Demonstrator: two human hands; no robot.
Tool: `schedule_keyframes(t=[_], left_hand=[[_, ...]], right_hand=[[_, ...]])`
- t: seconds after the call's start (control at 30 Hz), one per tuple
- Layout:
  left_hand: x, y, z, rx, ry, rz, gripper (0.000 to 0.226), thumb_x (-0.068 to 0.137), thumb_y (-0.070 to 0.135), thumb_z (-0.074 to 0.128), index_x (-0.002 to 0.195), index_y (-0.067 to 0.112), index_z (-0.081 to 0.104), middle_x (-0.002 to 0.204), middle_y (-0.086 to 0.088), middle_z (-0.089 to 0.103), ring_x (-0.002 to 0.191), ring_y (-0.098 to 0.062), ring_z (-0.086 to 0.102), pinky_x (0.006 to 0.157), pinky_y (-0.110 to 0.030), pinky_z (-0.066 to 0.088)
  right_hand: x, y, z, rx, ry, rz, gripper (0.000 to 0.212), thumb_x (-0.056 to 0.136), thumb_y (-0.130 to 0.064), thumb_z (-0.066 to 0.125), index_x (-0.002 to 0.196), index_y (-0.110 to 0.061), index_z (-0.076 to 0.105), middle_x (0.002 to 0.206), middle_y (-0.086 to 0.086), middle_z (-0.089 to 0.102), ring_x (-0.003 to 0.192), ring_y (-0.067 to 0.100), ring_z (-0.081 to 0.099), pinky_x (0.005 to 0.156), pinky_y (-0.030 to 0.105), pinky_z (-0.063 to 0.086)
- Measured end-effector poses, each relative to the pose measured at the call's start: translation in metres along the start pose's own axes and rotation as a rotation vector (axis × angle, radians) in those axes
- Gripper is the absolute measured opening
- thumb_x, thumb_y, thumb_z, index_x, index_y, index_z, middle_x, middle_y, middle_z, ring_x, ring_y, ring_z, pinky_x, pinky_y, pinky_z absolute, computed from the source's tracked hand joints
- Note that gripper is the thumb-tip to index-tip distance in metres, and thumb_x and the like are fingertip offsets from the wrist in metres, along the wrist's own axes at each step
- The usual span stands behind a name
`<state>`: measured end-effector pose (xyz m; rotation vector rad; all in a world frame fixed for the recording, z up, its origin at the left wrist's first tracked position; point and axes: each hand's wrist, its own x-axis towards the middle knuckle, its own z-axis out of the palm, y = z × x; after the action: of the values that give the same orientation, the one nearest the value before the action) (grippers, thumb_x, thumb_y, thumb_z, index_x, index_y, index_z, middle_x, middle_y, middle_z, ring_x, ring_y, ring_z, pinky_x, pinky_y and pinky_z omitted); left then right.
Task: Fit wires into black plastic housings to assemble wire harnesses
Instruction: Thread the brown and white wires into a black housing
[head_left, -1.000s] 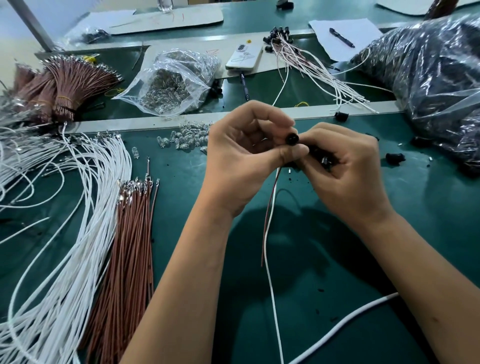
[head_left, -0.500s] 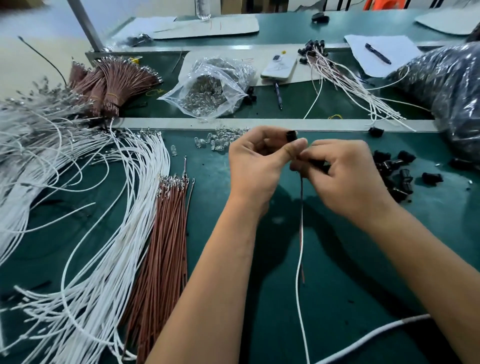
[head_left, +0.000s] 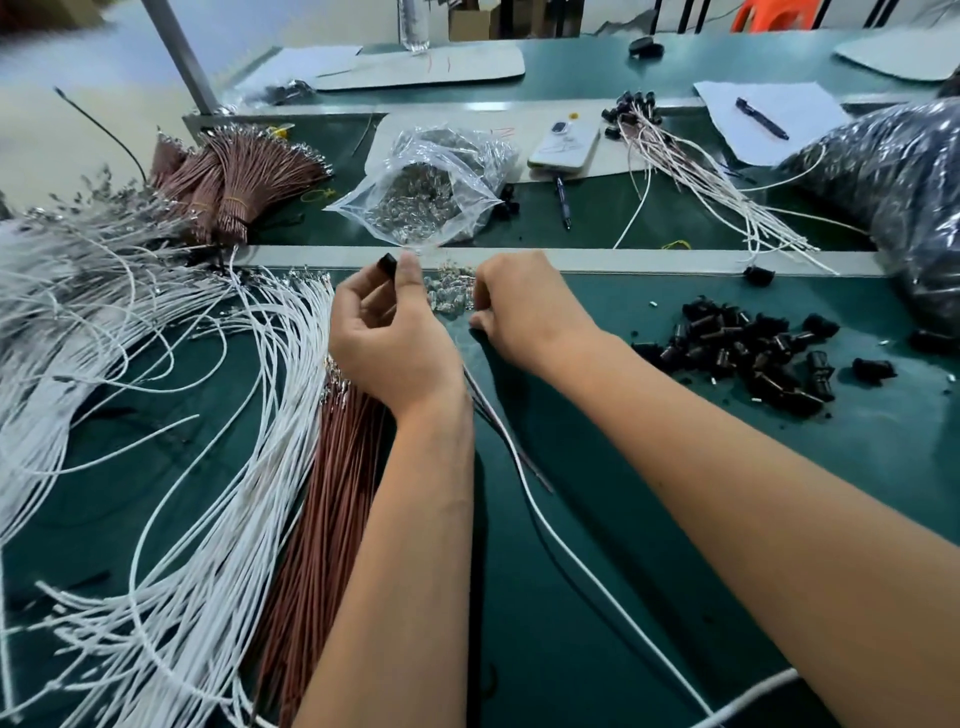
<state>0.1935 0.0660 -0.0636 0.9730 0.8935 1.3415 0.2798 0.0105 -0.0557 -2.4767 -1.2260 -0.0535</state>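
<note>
Centrally, clear bag (head_left: 415, 208) w/ small clear parts, mouth open.

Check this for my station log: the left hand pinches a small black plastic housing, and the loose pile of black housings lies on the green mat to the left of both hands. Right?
Not quite. The head view shows the left hand pinching the small black plastic housing, but the loose pile of black housings lies on the green mat to the right of both hands, past the right hand.

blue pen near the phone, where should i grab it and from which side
Grip the blue pen mid-barrel, coming straight down from above with fingers across its width. It lies flat on the green mat, tip toward the worker, bare mat on both long sides; the phone crowds its far end.
</note>
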Motion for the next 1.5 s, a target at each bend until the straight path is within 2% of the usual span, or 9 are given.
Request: schedule_keyframes(t=[0.1,0.17,0.3,0.43,0.67,0.9,1.2,1.4,1.5], left_hand=[[-0.001,-0.002,0.002,-0.002,-0.119,-0.051,0.011,0.083,0.008,0.081,0.085,0.012,0.071,0.073,0.002,0.071,0.065,-0.004,0.065,0.067,-0.022,0.054],[-0.005,-0.002,0.004,0.011,-0.321,-0.096,0.014,0.08,0.0,0.081,0.087,0.009,0.072,0.074,-0.001,0.071,0.067,-0.007,0.065,0.068,-0.023,0.054],[-0.025,-0.005,0.007,0.122,-0.754,-0.045,0.024,0.073,-0.01,0.082,0.082,0.01,0.073,0.077,-0.007,0.074,0.073,-0.015,0.068,0.077,-0.029,0.058],[-0.043,-0.009,0.012,0.114,-0.964,0.007,0.025,0.071,-0.014,0.081,0.081,0.007,0.074,0.083,-0.01,0.075,0.074,-0.014,0.068,0.077,-0.026,0.058],[-0.05,-0.014,0.012,0.094,-1.045,0.019,0.023,0.07,-0.013,0.083,0.083,0.004,0.075,0.085,-0.012,0.076,0.077,-0.014,0.07,0.075,-0.024,0.056],[-0.051,-0.013,0.012,0.06,-1.086,0.011,0.021,0.072,-0.005,0.084,0.083,0.011,0.076,0.086,-0.012,0.076,0.08,-0.023,0.07,0.084,-0.043,0.059],[-0.051,-0.014,0.012,0.022,-1.106,0.016,0.021,0.072,-0.006,0.085,0.087,0.005,0.075,0.086,-0.01,0.076,0.081,-0.018,0.071,0.079,-0.03,0.056],[-0.05,-0.015,0.011,0.046,-1.154,0.055,0.018,0.074,-0.002,0.084,0.088,0.005,0.076,0.089,-0.016,0.076,0.084,-0.027,0.071,0.087,-0.049,0.058],[-0.049,-0.015,0.01,0.097,-1.161,0.128,0.016,0.075,-0.002,0.084,0.089,0.002,0.076,0.086,-0.013,0.076,0.081,-0.023,0.072,0.082,-0.04,0.058]], right_hand=[[-0.005,0.009,-0.007,0.018,-0.026,0.027,0.011,0.095,-0.017,0.072,0.097,-0.007,0.075,0.106,0.016,0.074,0.101,0.033,0.068,0.09,0.037,0.055],[-0.016,0.023,-0.019,0.119,0.021,0.081,0.011,0.097,-0.018,0.07,0.099,-0.009,0.076,0.103,0.015,0.075,0.098,0.032,0.069,0.089,0.039,0.055],[-0.061,0.054,-0.047,0.58,0.29,0.199,0.006,0.101,-0.008,0.063,0.096,-0.009,0.066,0.078,0.008,0.07,0.066,0.022,0.07,0.057,0.039,0.062],[-0.111,0.071,-0.051,0.634,0.498,0.117,0.004,0.1,-0.012,0.066,0.1,-0.013,0.07,0.078,0.001,0.07,0.058,0.018,0.071,0.057,0.035,0.061],[-0.133,0.072,-0.037,0.667,0.634,-0.025,0.007,0.098,-0.015,0.072,0.102,-0.01,0.072,0.081,-0.007,0.072,0.061,0.016,0.073,0.055,0.04,0.061],[-0.135,0.068,-0.039,0.629,0.686,-0.101,0.014,0.101,-0.025,0.07,0.098,-0.012,0.072,0.074,-0.006,0.071,0.059,0.015,0.072,0.053,0.04,0.058],[-0.136,0.068,-0.041,0.522,0.744,-0.16,0.01,0.101,-0.012,0.069,0.096,-0.004,0.072,0.082,0.003,0.071,0.065,0.009,0.072,0.055,0.033,0.059],[-0.138,0.065,-0.044,0.424,0.7,-0.183,0.01,0.099,-0.007,0.07,0.094,0.002,0.073,0.081,0.007,0.071,0.061,0.009,0.07,0.056,0.034,0.056],[-0.139,0.065,-0.045,0.381,0.664,-0.176,0.008,0.097,-0.004,0.071,0.094,0.003,0.074,0.079,0.007,0.071,0.062,0.017,0.069,0.06,0.038,0.055]])
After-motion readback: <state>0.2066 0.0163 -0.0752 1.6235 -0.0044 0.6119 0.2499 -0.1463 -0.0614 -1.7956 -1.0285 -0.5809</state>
